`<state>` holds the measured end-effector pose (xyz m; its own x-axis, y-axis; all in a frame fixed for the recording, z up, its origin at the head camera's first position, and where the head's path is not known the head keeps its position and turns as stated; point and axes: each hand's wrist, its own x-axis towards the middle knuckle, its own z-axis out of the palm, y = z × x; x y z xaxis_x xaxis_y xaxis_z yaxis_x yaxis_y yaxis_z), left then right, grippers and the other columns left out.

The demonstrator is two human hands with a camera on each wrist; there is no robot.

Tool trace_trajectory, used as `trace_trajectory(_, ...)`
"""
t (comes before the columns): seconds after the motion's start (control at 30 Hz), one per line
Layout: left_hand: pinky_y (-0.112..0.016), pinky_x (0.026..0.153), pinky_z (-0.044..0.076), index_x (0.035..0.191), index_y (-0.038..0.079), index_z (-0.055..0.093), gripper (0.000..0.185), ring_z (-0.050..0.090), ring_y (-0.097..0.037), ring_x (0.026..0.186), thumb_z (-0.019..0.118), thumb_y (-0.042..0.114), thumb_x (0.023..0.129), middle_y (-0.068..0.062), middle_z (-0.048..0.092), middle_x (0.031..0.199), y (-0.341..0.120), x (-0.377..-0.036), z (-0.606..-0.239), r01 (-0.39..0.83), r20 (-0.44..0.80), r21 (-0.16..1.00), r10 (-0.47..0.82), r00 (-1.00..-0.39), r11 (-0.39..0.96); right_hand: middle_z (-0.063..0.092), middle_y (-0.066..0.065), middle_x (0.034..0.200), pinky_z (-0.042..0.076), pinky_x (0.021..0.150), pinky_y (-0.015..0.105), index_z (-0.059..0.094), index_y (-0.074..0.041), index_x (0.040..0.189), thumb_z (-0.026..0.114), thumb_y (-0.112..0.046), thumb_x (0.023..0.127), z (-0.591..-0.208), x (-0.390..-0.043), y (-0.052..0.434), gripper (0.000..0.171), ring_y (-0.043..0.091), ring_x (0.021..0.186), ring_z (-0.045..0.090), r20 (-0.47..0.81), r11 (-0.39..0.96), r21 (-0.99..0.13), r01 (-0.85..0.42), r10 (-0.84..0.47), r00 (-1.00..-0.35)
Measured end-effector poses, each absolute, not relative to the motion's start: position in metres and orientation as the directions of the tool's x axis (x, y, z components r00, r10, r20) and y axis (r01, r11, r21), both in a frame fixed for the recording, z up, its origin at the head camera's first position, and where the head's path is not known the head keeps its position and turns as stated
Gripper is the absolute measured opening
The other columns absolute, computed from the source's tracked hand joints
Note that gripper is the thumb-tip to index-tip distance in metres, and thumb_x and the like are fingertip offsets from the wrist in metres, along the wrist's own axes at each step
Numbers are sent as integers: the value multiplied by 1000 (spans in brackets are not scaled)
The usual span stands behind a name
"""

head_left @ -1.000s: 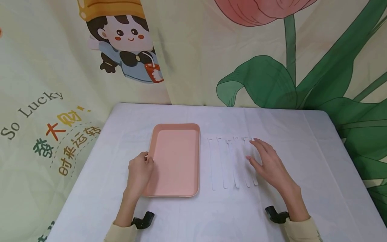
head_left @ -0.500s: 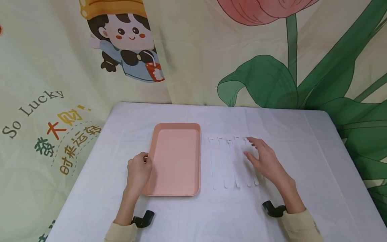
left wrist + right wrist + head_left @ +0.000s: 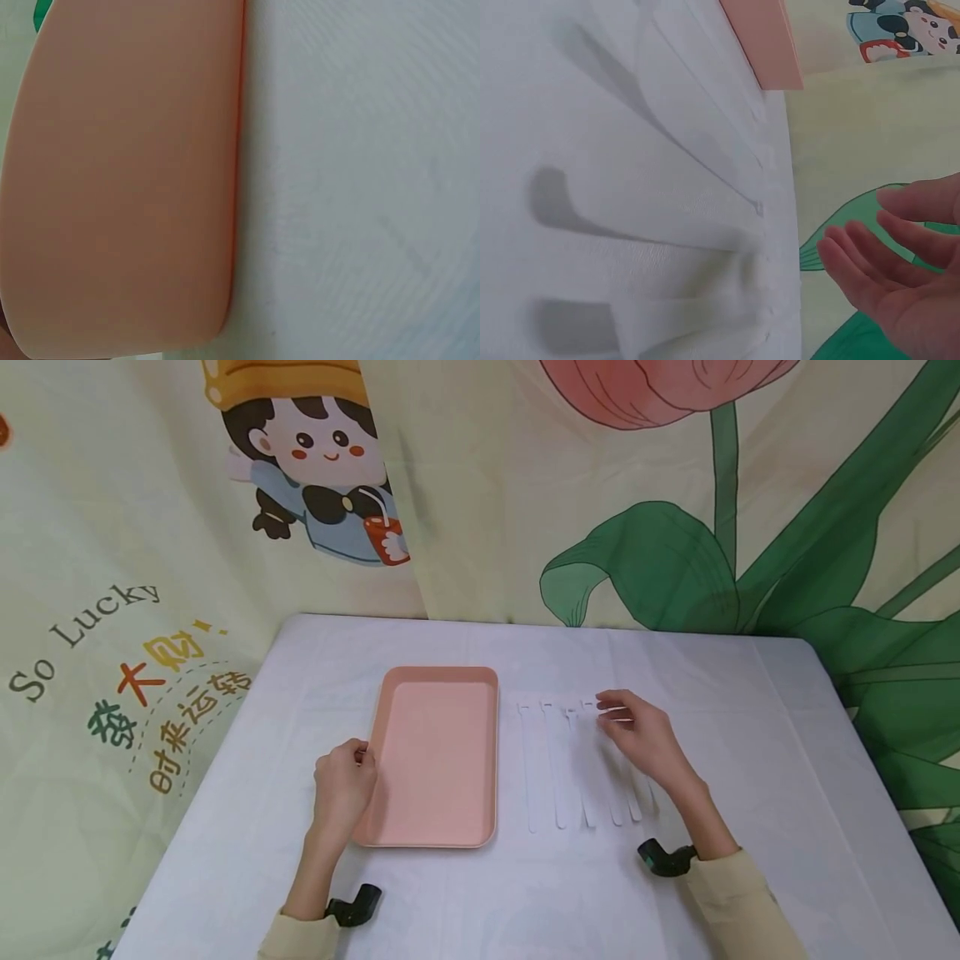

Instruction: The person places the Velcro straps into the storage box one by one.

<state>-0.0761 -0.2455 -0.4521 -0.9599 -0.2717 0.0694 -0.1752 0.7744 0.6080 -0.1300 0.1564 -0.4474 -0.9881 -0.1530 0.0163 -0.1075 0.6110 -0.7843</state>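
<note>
A pink rectangular tray point(image 3: 435, 756) lies on the white-covered table, and its side wall point(image 3: 124, 180) fills the left half of the left wrist view. My left hand point(image 3: 343, 789) grips the tray's left rim, fingers curled at the edge. To the right of the tray, several slender white sticks point(image 3: 557, 768) with small heads at their far ends lie side by side. Over the right-hand ones hovers my right hand point(image 3: 643, 739), hiding some of the far ends. Its fingers point(image 3: 877, 262) are loosely bent and apart from the thumb, with nothing between them in the right wrist view.
The white tablecloth point(image 3: 750, 718) reaches back to a printed fabric backdrop point(image 3: 480, 510) behind the far edge. Black wrist cameras point(image 3: 356, 906) stick out below both hands. Shadows fall across the sticks on the right.
My right hand has moved left across the far ends of the white sticks, its fingers bending a little more. The left hand and the tray have stayed in place.
</note>
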Motion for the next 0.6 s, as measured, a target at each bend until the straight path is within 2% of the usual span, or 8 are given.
trace_trajectory(0.17,-48,67,58,104,-14,71,21,71,-37,74,56,0,96,-25,73,85,-246,-77,-453,-176,72,608,-275,-959,774,66,16,133,53,102,50,59,-5,137,63,-12,102,-448,-140,154,36,35,123,63,-62,559,-829,-24,-135,-989)
trace_trajectory(0.4,-49,69,58,104,-13,71,22,72,-38,76,56,0,95,-25,73,87,-247,-77,-453,-179,67,605,-274,-959,776,64,17,135,52,103,48,61,-4,136,56,-10,104,-452,-154,148,32,34,123,63,-145,503,-862,70,-111,-983)
trace_trajectory(0.6,-44,65,59,105,-13,71,22,72,-36,75,56,0,96,-25,73,88,-248,-77,-454,-187,44,609,-268,-962,771,65,17,134,52,104,47,62,-3,134,51,-9,106,-456,-166,143,31,33,121,65,-162,500,-862,82,-119,-980)
